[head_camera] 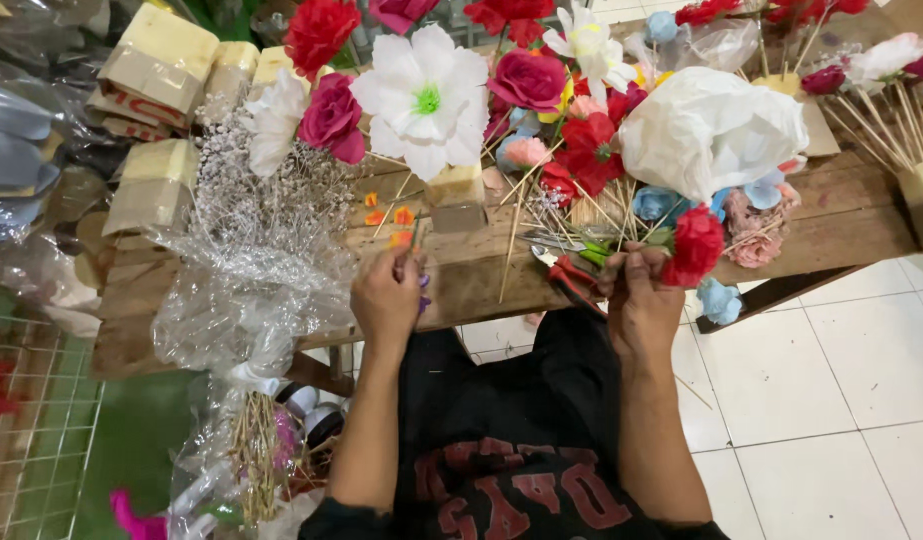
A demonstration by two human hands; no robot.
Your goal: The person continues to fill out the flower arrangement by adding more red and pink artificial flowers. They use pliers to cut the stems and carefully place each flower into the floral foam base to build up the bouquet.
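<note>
My left hand (386, 295) pinches a thin stick (411, 243); right hand (641, 290) grips the red flower (695, 243) stem. Best keep both pinches firm, stick steady, clear of the scissors (566, 272)

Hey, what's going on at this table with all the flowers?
A person sits at a wooden table crowded with artificial flowers on thin sticks. Their left hand pinches a small orange-tipped piece at the table's edge. Their right hand holds the stem of a red flower, right beside red-handled pliers. A cellophane-wrapped bouquet lies to the left.
</note>
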